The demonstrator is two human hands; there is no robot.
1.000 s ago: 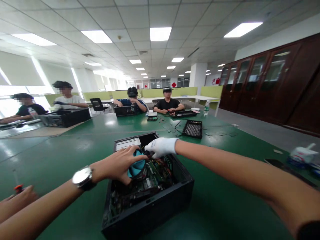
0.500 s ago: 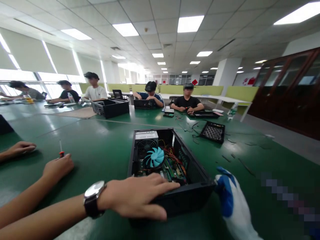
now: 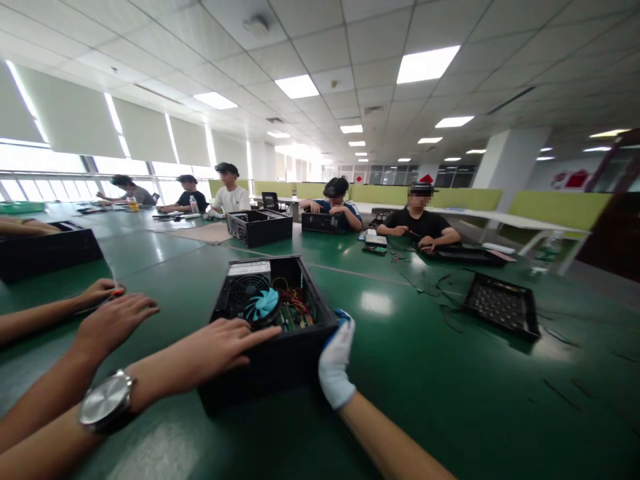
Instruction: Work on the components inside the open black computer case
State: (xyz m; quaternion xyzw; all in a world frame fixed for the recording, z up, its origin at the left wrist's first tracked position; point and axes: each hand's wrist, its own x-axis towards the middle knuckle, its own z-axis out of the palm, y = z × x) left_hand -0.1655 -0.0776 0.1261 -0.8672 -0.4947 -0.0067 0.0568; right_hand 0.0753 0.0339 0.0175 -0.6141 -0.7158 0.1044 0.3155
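Observation:
An opened black desktop computer case point(image 3: 273, 360) lies before me on the table, with a light-blue fan point(image 3: 262, 305), coloured cables and a green circuit board inside. My left hand point(image 3: 213, 350), bare with a wristwatch point(image 3: 106, 401), lies across its near left rim, fingers stretched out. My right hand point(image 3: 337, 357), in a white and blue glove, holds the right near corner; part of its grip is hidden. Left of me are a co-worker's two hands point(image 3: 117, 313), one with a red-handled screwdriver point(image 3: 118, 291).
To the right lies a black perforated panel point(image 3: 503, 305) with loose cables around it. Across the green table point(image 3: 400, 353), several people work on other cases, among them an open black case point(image 3: 260, 228). Another dark case point(image 3: 47, 253) stands at far left.
The view has swung right, so the case appears farther left. My right hand still holds its corner, with more of my forearm showing. The co-worker's hands have come together.

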